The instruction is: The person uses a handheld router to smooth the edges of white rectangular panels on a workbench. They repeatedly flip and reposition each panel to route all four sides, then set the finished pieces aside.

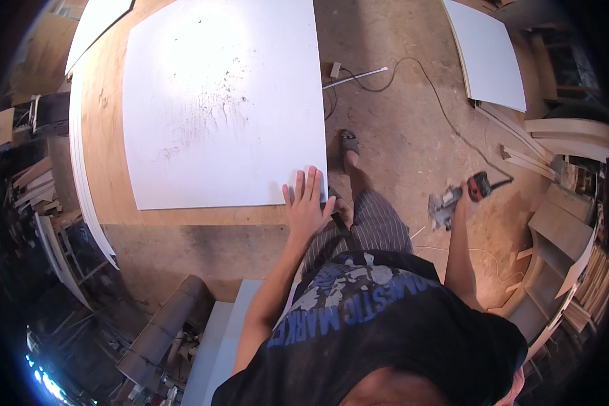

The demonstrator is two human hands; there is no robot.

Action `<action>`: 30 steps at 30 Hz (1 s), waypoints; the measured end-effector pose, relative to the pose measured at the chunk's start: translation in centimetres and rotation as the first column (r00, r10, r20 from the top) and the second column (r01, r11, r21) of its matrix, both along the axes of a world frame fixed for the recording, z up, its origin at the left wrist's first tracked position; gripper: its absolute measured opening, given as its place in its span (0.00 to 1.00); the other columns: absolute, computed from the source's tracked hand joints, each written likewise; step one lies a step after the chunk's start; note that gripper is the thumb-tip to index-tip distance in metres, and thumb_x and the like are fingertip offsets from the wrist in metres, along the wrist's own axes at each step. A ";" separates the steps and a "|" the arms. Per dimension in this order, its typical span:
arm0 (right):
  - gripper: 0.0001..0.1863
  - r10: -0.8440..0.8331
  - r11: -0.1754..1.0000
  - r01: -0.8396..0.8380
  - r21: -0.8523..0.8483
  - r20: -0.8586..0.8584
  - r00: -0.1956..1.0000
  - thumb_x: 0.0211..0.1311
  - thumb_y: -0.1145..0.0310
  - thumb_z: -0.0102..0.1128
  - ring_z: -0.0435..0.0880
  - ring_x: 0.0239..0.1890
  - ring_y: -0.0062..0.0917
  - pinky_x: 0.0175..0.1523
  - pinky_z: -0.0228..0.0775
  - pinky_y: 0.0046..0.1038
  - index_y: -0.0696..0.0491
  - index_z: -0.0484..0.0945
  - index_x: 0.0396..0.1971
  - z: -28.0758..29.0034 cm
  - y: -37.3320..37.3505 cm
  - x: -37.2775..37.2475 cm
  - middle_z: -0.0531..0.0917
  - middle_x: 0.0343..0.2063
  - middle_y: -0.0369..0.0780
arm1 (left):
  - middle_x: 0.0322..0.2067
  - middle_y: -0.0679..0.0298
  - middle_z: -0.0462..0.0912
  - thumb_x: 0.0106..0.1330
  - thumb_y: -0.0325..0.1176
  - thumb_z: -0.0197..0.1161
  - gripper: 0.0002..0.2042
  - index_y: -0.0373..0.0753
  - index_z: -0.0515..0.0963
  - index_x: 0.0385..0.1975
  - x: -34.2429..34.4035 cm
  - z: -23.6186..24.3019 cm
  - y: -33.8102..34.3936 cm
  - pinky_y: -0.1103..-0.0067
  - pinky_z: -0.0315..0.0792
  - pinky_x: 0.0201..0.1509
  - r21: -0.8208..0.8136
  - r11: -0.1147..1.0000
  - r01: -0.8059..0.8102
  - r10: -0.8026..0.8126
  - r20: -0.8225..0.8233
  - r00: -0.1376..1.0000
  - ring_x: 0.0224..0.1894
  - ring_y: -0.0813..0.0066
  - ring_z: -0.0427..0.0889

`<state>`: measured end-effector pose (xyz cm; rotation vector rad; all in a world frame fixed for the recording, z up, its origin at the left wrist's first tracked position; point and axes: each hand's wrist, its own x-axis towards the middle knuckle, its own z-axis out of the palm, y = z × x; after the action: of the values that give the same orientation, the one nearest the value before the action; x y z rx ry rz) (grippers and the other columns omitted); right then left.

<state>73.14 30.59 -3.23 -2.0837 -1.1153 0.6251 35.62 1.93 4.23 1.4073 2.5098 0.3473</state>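
A large white board (277, 135), with brown sawdust scattered on it, lies on a plywood sheet (105, 135). My left hand (306, 206) is flat at the board's near right corner, fingers outstretched and touching its surface. Off to the right of my legs, my right hand (463, 197) is closed around a corded power saw (477, 187), which has a red and black motor body and a grey metal base. The saw is held above the floor, away from the board. Its blade cannot be made out.
The saw's dark cord (446, 116) runs across the floor to a small white power box (335, 70) beside the board. Another white panel (487, 57) is at the far right. Curved wooden pieces (555, 250) and timber strips stand right; a brown roll (166, 325) lies near left.
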 end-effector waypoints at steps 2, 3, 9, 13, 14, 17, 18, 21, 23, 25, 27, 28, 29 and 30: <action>0.19 -0.004 0.997 0.012 0.071 -0.108 0.994 0.51 0.66 0.75 0.81 0.39 0.25 0.44 0.73 0.29 0.56 0.79 0.41 0.7 -3.8 3.5 0.83 0.34 0.36 | 0.73 0.65 0.57 0.68 0.54 0.53 0.35 0.44 0.60 0.72 -1.1 0.5 0.5 0.46 0.38 0.73 -0.003 1.000 0.019 -0.020 -0.046 0.999 0.76 0.57 0.52; 0.17 -0.003 0.994 0.020 0.107 -0.159 0.987 0.52 0.67 0.73 0.81 0.38 0.24 0.43 0.74 0.29 0.55 0.79 0.40 0.8 -5.3 5.2 0.82 0.33 0.36 | 0.73 0.65 0.57 0.68 0.54 0.53 0.35 0.44 0.60 0.71 -1.5 0.8 1.0 0.46 0.39 0.73 -0.004 1.000 0.029 -0.029 -0.067 0.997 0.75 0.57 0.52; 0.15 -0.186 0.958 0.268 0.101 -0.491 0.851 0.56 0.71 0.69 0.83 0.28 0.28 0.32 0.82 0.36 0.54 0.74 0.41 4.2 -10.3 5.9 0.81 0.31 0.37 | 0.74 0.61 0.53 0.69 0.56 0.52 0.36 0.41 0.57 0.72 0.9 0.0 0.8 0.46 0.40 0.74 0.079 0.987 0.140 -0.142 0.020 0.990 0.76 0.54 0.51; 0.13 -0.180 0.957 0.278 0.084 -0.578 0.796 0.56 0.71 0.69 0.83 0.32 0.27 0.36 0.80 0.33 0.53 0.76 0.40 3.7 -11.1 8.7 0.81 0.33 0.37 | 0.75 0.59 0.52 0.69 0.56 0.51 0.36 0.42 0.57 0.72 0.2 -0.7 1.2 0.45 0.40 0.73 0.121 0.991 0.052 -0.058 0.046 0.997 0.76 0.53 0.48; 0.13 -0.170 0.957 0.274 0.096 -0.580 0.797 0.55 0.71 0.69 0.82 0.33 0.27 0.37 0.80 0.33 0.53 0.77 0.40 3.9 -11.0 8.4 0.81 0.33 0.36 | 0.75 0.59 0.51 0.69 0.56 0.52 0.36 0.43 0.57 0.72 0.0 -0.5 1.1 0.45 0.40 0.73 0.111 0.994 0.013 -0.015 0.016 1.000 0.76 0.53 0.47; 0.14 -0.169 0.953 0.284 0.106 -0.592 0.788 0.54 0.70 0.70 0.82 0.35 0.26 0.39 0.79 0.32 0.54 0.78 0.39 5.0 -10.6 6.9 0.81 0.34 0.36 | 0.75 0.58 0.51 0.68 0.56 0.53 0.35 0.46 0.58 0.73 0.1 0.1 0.9 0.45 0.40 0.73 0.052 0.996 0.069 -0.065 -0.069 0.995 0.77 0.53 0.46; 0.14 -0.186 0.950 0.299 0.093 -0.602 0.777 0.54 0.70 0.71 0.82 0.34 0.26 0.39 0.79 0.32 0.54 0.78 0.39 5.5 -10.4 6.1 0.81 0.34 0.36 | 0.75 0.58 0.51 0.68 0.56 0.53 0.35 0.47 0.58 0.73 0.2 0.2 0.8 0.44 0.40 0.73 0.049 0.997 0.063 -0.059 -0.069 0.996 0.77 0.53 0.46; 0.15 -0.194 0.949 0.299 0.097 -0.569 0.799 0.53 0.69 0.72 0.82 0.34 0.26 0.39 0.78 0.33 0.55 0.79 0.40 5.2 -9.0 6.2 0.81 0.35 0.36 | 0.75 0.59 0.51 0.68 0.55 0.54 0.35 0.48 0.58 0.73 0.6 0.2 0.8 0.43 0.41 0.72 0.047 0.998 0.046 -0.043 -0.059 0.997 0.76 0.52 0.47; 0.16 -0.172 0.958 0.270 0.096 -0.559 0.811 0.53 0.69 0.72 0.82 0.35 0.26 0.40 0.78 0.33 0.55 0.79 0.40 4.7 -7.8 6.1 0.81 0.36 0.36 | 0.75 0.60 0.52 0.67 0.55 0.54 0.35 0.48 0.58 0.72 0.6 0.4 0.9 0.43 0.42 0.72 0.043 0.999 0.017 -0.015 -0.051 0.999 0.76 0.51 0.48; 0.16 -0.141 0.969 0.233 0.086 -0.583 0.800 0.53 0.69 0.72 0.82 0.36 0.26 0.41 0.77 0.33 0.55 0.79 0.40 4.1 -6.1 5.9 0.81 0.36 0.36 | 0.74 0.60 0.52 0.67 0.55 0.55 0.35 0.48 0.58 0.72 0.8 0.5 1.3 0.43 0.43 0.71 0.025 1.000 0.000 0.002 -0.074 0.997 0.76 0.51 0.48; 0.17 -0.145 0.968 0.233 0.096 -0.545 0.826 0.53 0.69 0.73 0.82 0.37 0.26 0.42 0.77 0.32 0.56 0.79 0.41 4.2 -4.9 5.9 0.81 0.36 0.36 | 0.74 0.61 0.53 0.67 0.55 0.55 0.36 0.47 0.58 0.72 1.4 0.8 1.8 0.42 0.44 0.71 0.003 1.000 0.011 -0.011 -0.073 0.997 0.76 0.51 0.48; 0.17 -0.126 0.972 0.212 0.100 -0.539 0.833 0.53 0.69 0.72 0.82 0.37 0.25 0.43 0.77 0.32 0.56 0.79 0.41 4.2 -4.0 5.4 0.81 0.36 0.36 | 0.74 0.61 0.53 0.66 0.55 0.55 0.36 0.47 0.58 0.72 1.3 1.1 1.6 0.42 0.44 0.71 -0.010 1.000 0.004 -0.005 -0.073 0.997 0.76 0.51 0.48; 0.17 -0.107 0.976 0.190 0.105 -0.532 0.840 0.53 0.69 0.72 0.82 0.37 0.25 0.43 0.77 0.32 0.56 0.79 0.42 4.1 -3.2 4.9 0.81 0.36 0.37 | 0.74 0.61 0.53 0.66 0.56 0.55 0.37 0.47 0.58 0.72 1.3 1.4 1.5 0.42 0.44 0.71 -0.023 1.000 -0.002 0.000 -0.072 0.997 0.76 0.51 0.48; 0.19 -0.074 0.982 0.153 0.112 -0.521 0.850 0.53 0.69 0.72 0.81 0.38 0.25 0.44 0.76 0.32 0.57 0.78 0.43 4.1 -2.3 4.8 0.81 0.38 0.37 | 0.74 0.61 0.52 0.66 0.56 0.55 0.37 0.47 0.57 0.73 1.5 1.6 1.6 0.42 0.44 0.71 -0.041 0.999 -0.028 0.026 -0.065 0.998 0.76 0.51 0.48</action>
<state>77.91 28.24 0.83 -1.6908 -0.6978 0.9416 37.13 3.57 5.86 1.3912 2.5740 0.2566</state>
